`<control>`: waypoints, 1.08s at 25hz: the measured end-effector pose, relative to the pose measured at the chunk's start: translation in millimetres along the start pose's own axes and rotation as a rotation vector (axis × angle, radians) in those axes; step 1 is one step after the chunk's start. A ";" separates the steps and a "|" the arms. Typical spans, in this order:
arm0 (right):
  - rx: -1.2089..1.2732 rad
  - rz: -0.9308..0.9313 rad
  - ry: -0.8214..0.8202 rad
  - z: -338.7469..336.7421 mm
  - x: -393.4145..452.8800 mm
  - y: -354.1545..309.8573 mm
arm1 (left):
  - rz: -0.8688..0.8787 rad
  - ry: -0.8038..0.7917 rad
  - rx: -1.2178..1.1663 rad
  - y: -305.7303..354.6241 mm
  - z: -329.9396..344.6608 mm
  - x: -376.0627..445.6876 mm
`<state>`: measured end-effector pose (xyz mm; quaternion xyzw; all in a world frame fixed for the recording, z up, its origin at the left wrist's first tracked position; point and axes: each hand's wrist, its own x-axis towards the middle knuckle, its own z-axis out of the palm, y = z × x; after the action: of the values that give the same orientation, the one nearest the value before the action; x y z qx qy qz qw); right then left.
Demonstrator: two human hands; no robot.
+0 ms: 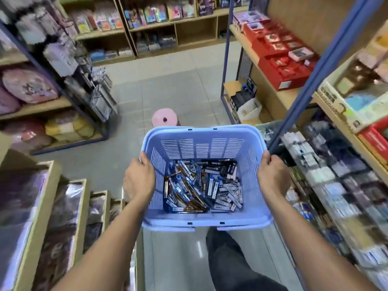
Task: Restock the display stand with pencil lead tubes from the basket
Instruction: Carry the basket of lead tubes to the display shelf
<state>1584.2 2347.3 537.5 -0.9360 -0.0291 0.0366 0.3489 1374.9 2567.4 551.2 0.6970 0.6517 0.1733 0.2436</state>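
Bare forearms reach forward from the bottom edge, with a dark trouser leg (228, 259) below and between them over a pale grey tiled floor (168, 85). At the far left, low wooden bins (48, 206) hold blurred dark and purple packaged goods, and above them blue-framed wooden shelves (35, 108) carry pink and yellow plush cushions, with hanging packets along the frame. Further back, wooden wall shelves (168, 22) hold rows of colourful packets. A pink round stool (164, 118) stands on the floor just beyond the basket. The left hand (139, 177) clamps the left rim of the light blue slatted basket (205, 143), its grip curled over the edge with fingers on the inside wall and the thumb outside. Pencil lead tubes (201, 185) lie heaped loose on the basket bottom, a jumble of blue, black, brown and grey packets. The right hand (273, 175) holds the right rim the same way, its grip wrapped over the edge, knuckles up. The basket is carried level in the air between both hands. To the right, a blue upright post (315, 80) rises beside wooden shelving with red boxes (279, 57), and lower racks (336, 175) hold blurred small stationery packs that cannot be made out.
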 end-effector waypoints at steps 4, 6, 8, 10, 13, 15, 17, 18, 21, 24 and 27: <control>0.046 0.035 -0.026 58.5 102.1 -65.8 | -0.013 -0.011 -0.015 79.6 41.3 103.5; 0.029 0.040 -0.019 79.7 147.9 -97.6 | 0.001 -0.018 0.010 119.2 56.5 151.0; 0.041 0.048 -0.002 102.7 194.6 -129.7 | 0.014 -0.021 0.004 160.1 74.8 202.6; 0.013 0.053 0.018 120.6 227.2 -151.2 | 0.031 -0.035 0.017 186.5 92.1 243.0; -0.014 0.139 0.038 164.9 286.6 -184.3 | 0.079 -0.071 0.049 234.3 136.3 320.6; -0.008 0.211 0.076 195.4 324.2 -206.3 | 0.140 -0.109 0.041 270.0 170.9 377.5; -0.017 0.271 0.132 220.8 358.0 -223.8 | 0.210 -0.155 0.052 303.1 204.7 431.4; -0.023 0.296 0.156 229.4 370.2 -231.5 | 0.241 -0.174 0.059 318.7 217.5 451.7; -0.021 0.376 0.223 249.3 408.1 -248.5 | 0.317 -0.240 0.047 375.5 254.0 501.5; -0.029 0.452 0.249 262.7 445.7 -264.2 | 0.389 -0.295 0.081 431.0 289.0 536.4; -0.031 0.524 0.261 282.1 484.2 -268.8 | 0.438 -0.309 0.133 471.1 322.3 561.8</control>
<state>2033.4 2772.6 477.6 -0.9136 0.2582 0.0043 0.3140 1994.2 3073.6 510.2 0.8540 0.4504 0.0705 0.2506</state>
